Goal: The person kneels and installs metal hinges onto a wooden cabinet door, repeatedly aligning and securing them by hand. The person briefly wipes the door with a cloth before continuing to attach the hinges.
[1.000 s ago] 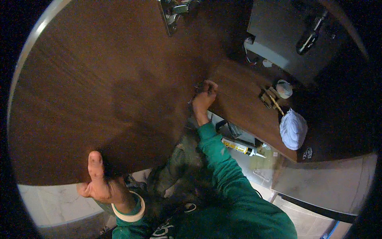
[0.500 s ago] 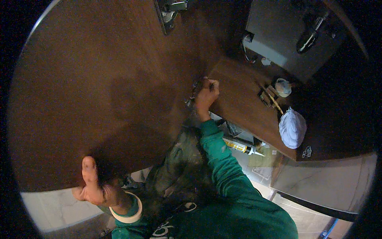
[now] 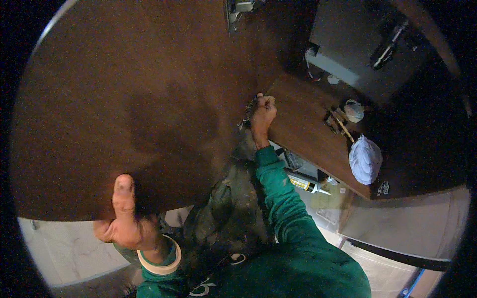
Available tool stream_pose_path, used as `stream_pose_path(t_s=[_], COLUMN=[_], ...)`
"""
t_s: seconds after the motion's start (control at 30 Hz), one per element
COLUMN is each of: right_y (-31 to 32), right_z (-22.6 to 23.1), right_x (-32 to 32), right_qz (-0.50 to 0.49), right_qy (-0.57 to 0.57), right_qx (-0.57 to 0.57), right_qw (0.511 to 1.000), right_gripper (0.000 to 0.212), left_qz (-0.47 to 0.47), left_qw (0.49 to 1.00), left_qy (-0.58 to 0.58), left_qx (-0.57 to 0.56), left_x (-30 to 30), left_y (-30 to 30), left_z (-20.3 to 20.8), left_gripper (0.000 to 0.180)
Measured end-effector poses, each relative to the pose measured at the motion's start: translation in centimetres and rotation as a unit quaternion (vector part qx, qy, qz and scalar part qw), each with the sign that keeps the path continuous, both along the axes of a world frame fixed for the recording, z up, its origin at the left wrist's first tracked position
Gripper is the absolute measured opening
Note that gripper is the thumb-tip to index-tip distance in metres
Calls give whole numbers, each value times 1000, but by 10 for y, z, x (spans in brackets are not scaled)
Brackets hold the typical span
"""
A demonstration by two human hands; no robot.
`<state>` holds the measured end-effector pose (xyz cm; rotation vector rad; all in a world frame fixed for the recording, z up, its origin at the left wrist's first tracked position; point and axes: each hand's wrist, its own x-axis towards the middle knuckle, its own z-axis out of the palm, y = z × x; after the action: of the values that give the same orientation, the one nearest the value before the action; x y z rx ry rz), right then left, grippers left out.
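Observation:
My left hand [image 3: 126, 216] grips the lower edge of a brown wood-grain cabinet door [image 3: 89, 114]. Its thumb lies on the door's face; the other fingers are mostly hidden beneath. My right hand [image 3: 263, 113] is closed at the corner where the door meets the cabinet's brown floor panel [image 3: 303, 119]. Beside its fingers shows a metal hinge [image 3: 245, 120], partly covered and dim. What the right fingers pinch is hidden. A second metal hinge [image 3: 238, 11] is fixed higher up on the door.
On the cabinet panel lie a white cap-like cloth [image 3: 365, 159], a clear round container [image 3: 354, 111], a thin wooden stick [image 3: 344, 130] and a small metal hinge piece [image 3: 383, 188]. Below its edge is a sealant tube [image 3: 305, 185]. A black-handled tool [image 3: 387, 49] is at the upper right.
The door's lower edge and my left hand on it have moved up a little, the hand also to the right. The upper hinge has shifted right and up. My right hand stays at the corner.

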<state>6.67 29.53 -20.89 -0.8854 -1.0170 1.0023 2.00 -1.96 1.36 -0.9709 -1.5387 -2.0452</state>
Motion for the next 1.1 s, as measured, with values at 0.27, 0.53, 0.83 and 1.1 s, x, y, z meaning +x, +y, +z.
stream_pose_path(t_s=[0.27, 0.53, 0.83, 1.1], right_y=[44, 65, 7, -9], right_z=[19, 28, 9, 57], right_x=[28, -9, 51, 60], right_qz=[-79, -175, 212, 84], right_qy=[1, 12, -43, -278], right_qx=[-88, 46, -142, -77], right_qw=[993, 983, 966, 954], right_gripper=[34, 35, 19, 21], left_qz=[-38, 29, 45, 24], left_qw=[997, 999, 988, 996], left_qy=[-74, -1, 75, 58], left_qx=[6, -18, -127, -68], left_x=[5, 11, -8, 5], left_y=[8, 12, 14, 25], left_z=[13, 9, 8, 21], left_gripper=[12, 10, 28, 9])
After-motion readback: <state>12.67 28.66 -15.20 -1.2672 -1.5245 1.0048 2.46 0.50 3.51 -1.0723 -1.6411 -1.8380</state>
